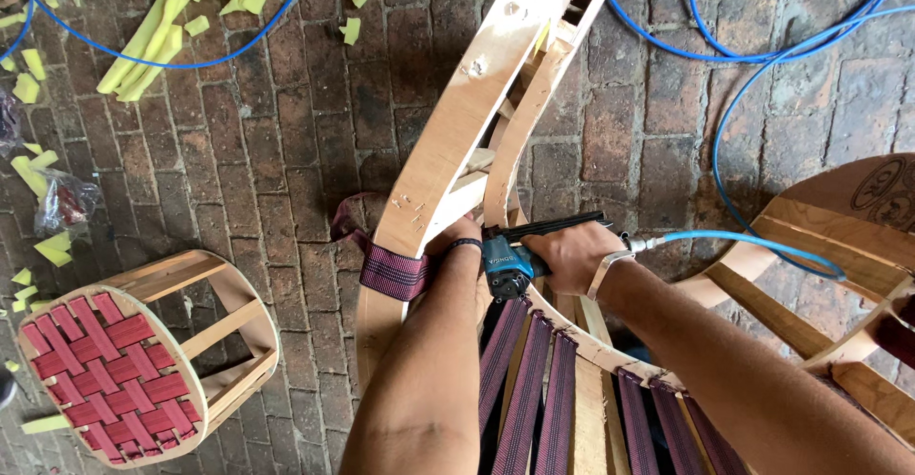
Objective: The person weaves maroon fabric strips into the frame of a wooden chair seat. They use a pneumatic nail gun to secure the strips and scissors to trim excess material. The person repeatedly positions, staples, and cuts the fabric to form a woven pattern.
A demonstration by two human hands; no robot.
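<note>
Our right hand (572, 254) has its fingers wrapped around the blue staple gun (519, 258), beside the curved wooden frame (457, 132). Our left hand (456, 237) presses the dark red webbing strap (393, 273) on the frame; its fingers are hidden, so we cannot tell their state.

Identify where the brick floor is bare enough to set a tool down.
Bare brick floor lies between the round webbed stool and the curved wooden frame. Crowded: yellow foam scraps top left, blue hose top right, both hands on the frame.
</note>
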